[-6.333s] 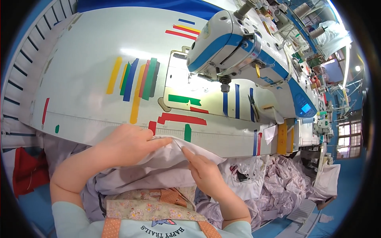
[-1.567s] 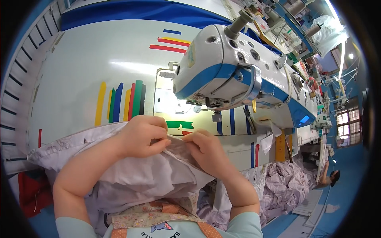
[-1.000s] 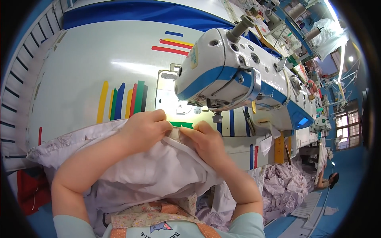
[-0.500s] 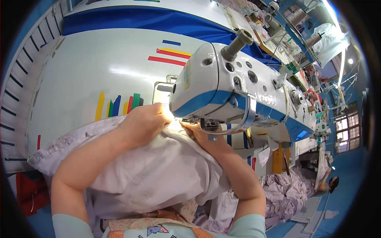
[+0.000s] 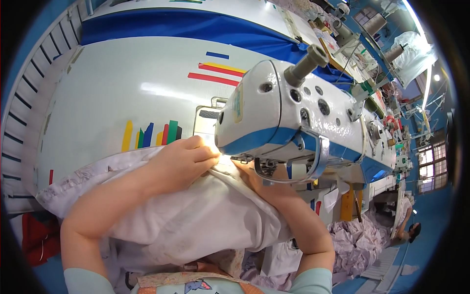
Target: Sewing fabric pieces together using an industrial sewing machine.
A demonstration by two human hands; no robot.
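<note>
A large white fabric piece with a faint print along its left edge spreads over the table edge and my lap. My left hand, fingers bent and pressed together, grips its upper edge under the bright lamp, just left of the needle area. On the other side of that spot my right hand pinches a fold of the same fabric, partly hidden behind the head of the white and blue sewing machine. The machine's needle and presser foot are mostly hidden from this angle.
Coloured tape strips are stuck on the white table. Blue cloth lies along its far side. At the right, crumpled pale fabric is heaped, with another person beyond. Red cloth hangs at the lower left.
The whole view has shifted slightly, so the machine and table sit lower and farther right. Both hands stay at the fabric edge beside the needle area, with little movement of their own.
</note>
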